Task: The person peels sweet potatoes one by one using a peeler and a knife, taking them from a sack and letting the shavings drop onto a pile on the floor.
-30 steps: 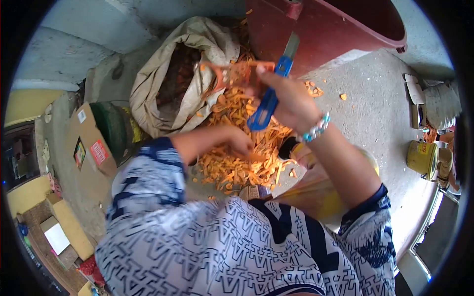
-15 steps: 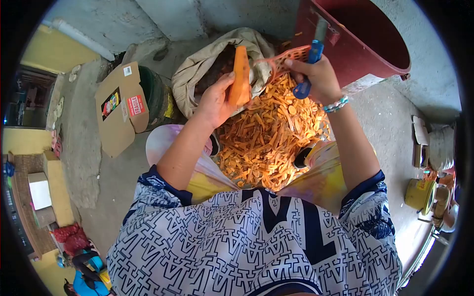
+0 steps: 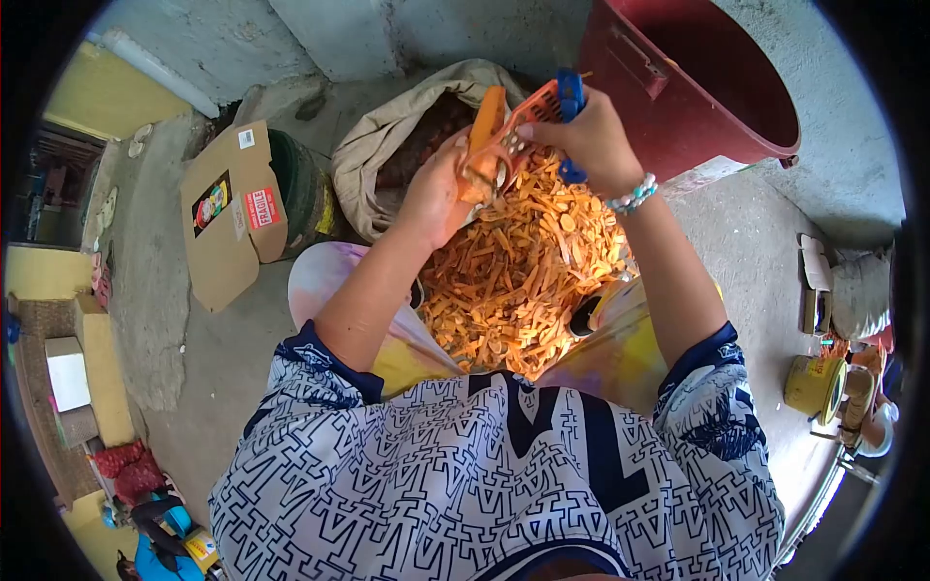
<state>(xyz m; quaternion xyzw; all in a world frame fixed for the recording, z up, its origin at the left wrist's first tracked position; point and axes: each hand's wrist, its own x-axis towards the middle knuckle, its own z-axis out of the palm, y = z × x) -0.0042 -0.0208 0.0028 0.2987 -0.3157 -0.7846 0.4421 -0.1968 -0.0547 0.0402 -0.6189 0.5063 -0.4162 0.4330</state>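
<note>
My left hand (image 3: pixel 434 198) is closed around a long orange root vegetable (image 3: pixel 487 118), tilted upward over the heap. My right hand (image 3: pixel 603 145) grips an orange plastic peeler (image 3: pixel 539 108) with a perforated handle. The peeler's head meets the vegetable beside my left fingers, where curled pieces partly hide the contact. A blue-handled tool (image 3: pixel 571 93) is also in my right hand, its middle covered by my fingers. Below both hands lies a heap of orange strips and slices (image 3: pixel 528 261) between my feet.
An open cloth sack (image 3: pixel 363 145) with dark reddish contents stands behind my left hand. To its left are a cardboard flap (image 3: pixel 232 213) and a dark green bucket (image 3: pixel 300 194). A large red bin (image 3: pixel 678 116) stands at the right; a yellow bucket (image 3: pixel 814 385) is farther right.
My right hand has moved left and slightly up, bringing the peeler against the root vegetable. The blue-handled tool has turned in that hand. My left hand has shifted slightly right.
</note>
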